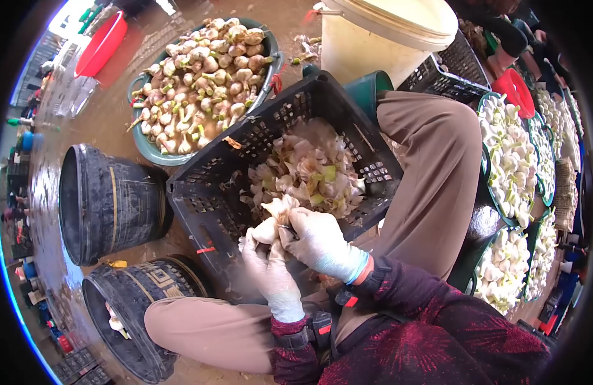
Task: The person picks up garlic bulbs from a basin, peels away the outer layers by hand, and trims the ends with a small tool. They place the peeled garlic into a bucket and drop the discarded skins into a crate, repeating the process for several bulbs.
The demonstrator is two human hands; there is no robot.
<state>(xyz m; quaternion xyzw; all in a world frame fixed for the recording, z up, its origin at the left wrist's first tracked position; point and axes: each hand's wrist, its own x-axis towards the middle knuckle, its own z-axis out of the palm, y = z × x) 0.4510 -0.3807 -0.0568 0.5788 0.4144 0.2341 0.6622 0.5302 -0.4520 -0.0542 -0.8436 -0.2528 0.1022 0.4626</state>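
Observation:
In my gloved left hand [269,273], the fingers are closed round a white garlic bulb [265,231]. My gloved right hand [320,242] is closed against the bulb's upper side, with a small dark tool [288,230] between thumb and fingers; its kind I cannot tell. Papery outer skin [280,208] stands loose at the top of the bulb, by the right fingertips. Both hands are over the near rim of a black plastic crate [210,215]. Inside the crate lies a heap of peeled garlic skins [309,167].
Beyond the crate, a green basin [144,142] holds unpeeled garlic. Black buckets [117,205] lie tipped at left. A cream bucket [380,54] stands ahead. On the right are tubs of cleaned white garlic [509,163], a red bowl [515,92] and another person's leg [502,54].

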